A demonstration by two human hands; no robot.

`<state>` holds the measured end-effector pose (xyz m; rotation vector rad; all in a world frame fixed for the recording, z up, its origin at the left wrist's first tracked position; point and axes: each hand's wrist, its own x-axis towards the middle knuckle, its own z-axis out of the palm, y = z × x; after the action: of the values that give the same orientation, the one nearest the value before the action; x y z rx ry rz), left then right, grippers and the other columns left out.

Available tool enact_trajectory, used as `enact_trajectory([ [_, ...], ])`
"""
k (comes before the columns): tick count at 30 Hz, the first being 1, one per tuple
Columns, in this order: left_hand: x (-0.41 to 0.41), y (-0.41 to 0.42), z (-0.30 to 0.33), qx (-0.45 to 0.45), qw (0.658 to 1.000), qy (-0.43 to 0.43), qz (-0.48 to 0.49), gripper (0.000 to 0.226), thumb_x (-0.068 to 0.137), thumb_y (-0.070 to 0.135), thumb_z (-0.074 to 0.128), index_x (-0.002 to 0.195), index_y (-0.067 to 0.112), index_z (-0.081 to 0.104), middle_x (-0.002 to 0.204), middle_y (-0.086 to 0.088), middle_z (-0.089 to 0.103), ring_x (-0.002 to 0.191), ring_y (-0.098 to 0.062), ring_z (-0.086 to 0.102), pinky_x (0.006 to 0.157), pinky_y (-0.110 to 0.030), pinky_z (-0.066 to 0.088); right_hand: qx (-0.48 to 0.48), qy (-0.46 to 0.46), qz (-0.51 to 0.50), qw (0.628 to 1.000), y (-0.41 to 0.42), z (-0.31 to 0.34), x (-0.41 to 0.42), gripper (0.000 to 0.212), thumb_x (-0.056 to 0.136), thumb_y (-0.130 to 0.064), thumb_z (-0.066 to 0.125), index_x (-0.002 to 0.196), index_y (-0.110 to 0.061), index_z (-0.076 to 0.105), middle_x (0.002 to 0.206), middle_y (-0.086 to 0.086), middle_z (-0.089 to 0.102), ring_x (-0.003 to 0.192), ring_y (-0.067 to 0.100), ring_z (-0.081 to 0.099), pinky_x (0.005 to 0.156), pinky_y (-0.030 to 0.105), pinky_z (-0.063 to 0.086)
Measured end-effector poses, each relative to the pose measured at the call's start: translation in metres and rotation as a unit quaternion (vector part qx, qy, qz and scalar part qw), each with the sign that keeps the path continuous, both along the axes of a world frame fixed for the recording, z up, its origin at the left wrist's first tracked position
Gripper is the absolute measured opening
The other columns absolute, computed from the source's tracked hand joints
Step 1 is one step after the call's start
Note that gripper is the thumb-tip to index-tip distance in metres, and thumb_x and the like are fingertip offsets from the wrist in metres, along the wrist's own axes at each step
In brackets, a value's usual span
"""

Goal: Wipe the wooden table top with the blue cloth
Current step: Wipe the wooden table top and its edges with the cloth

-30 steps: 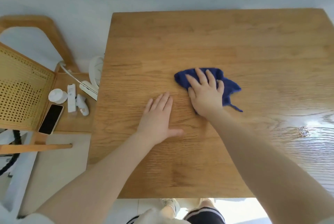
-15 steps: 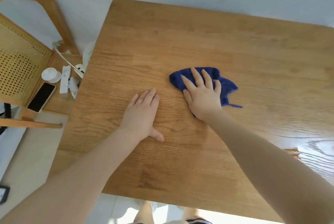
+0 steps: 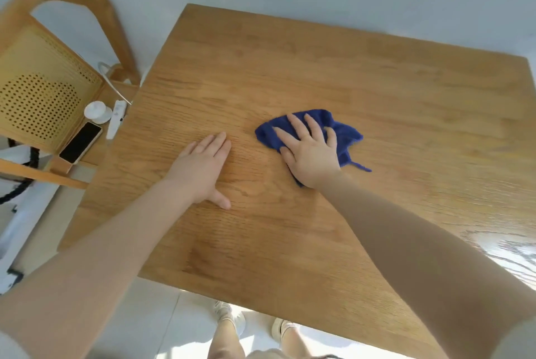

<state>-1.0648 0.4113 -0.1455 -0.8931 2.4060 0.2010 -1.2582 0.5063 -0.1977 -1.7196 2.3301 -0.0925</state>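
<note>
Head view: your right hand [image 3: 311, 153], fingers spread flat, presses the crumpled dark-blue cloth [image 3: 346, 134] mid-way across the light oak wooden surface [image 3: 406, 92]; your left hand [image 3: 203, 170], open and empty, lies palm-down just beside it.

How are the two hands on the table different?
The right hand presses on the blue cloth; the left hand lies on the bare wooden table. The right hand's fingers are spread, the left hand's held together. Both are flat, palm down.
</note>
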Motion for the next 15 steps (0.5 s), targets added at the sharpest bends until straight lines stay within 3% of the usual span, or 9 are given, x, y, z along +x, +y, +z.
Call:
enact_trajectory([
  [5,-0.008,0.014,0.007,0.036,0.999,0.023,0.017,0.125,0.068,0.055,0.073,0.148,0.013,-0.014,0.154,-0.005,-0.026,0.144,-0.019,-0.014,0.119,-0.035,-0.001,-0.046,0.017,0.135,0.990,0.083,-0.004,0.022,0.043,0.090,-0.042,0.030,0.130,-0.040,0.045,0.147,-0.001,0.038,0.133,0.032,0.036,0.099,0.059,0.029],
  [8,-0.023,0.025,0.008,0.066,0.996,0.054,0.034,0.124,0.067,0.060,0.071,0.149,0.013,-0.010,0.155,-0.004,-0.024,0.145,-0.018,-0.013,0.119,-0.034,0.000,-0.032,0.029,0.193,0.980,0.077,-0.004,-0.006,0.044,0.087,-0.044,0.032,0.127,-0.039,0.048,0.142,-0.002,0.045,0.127,0.031,0.044,0.094,0.058,0.036],
  [10,-0.032,0.035,0.006,0.065,0.994,0.081,0.031,0.123,0.067,0.061,0.070,0.149,0.014,-0.008,0.154,-0.003,-0.026,0.145,-0.019,-0.013,0.117,-0.034,-0.001,-0.031,0.031,0.125,0.991,0.055,-0.002,-0.028,0.049,0.085,-0.047,0.028,0.128,-0.038,0.050,0.143,-0.001,0.044,0.129,0.031,0.042,0.095,0.059,0.034],
  [15,-0.055,0.064,-0.003,0.049,0.989,0.136,0.032,0.118,0.070,0.064,0.066,0.150,0.017,-0.008,0.154,-0.002,-0.027,0.144,-0.018,-0.015,0.116,-0.034,-0.004,-0.002,0.010,-0.073,0.997,0.026,-0.001,-0.062,0.043,0.097,-0.045,0.026,0.140,-0.041,0.030,0.156,-0.004,0.015,0.143,0.025,0.008,0.110,0.051,0.008],
])
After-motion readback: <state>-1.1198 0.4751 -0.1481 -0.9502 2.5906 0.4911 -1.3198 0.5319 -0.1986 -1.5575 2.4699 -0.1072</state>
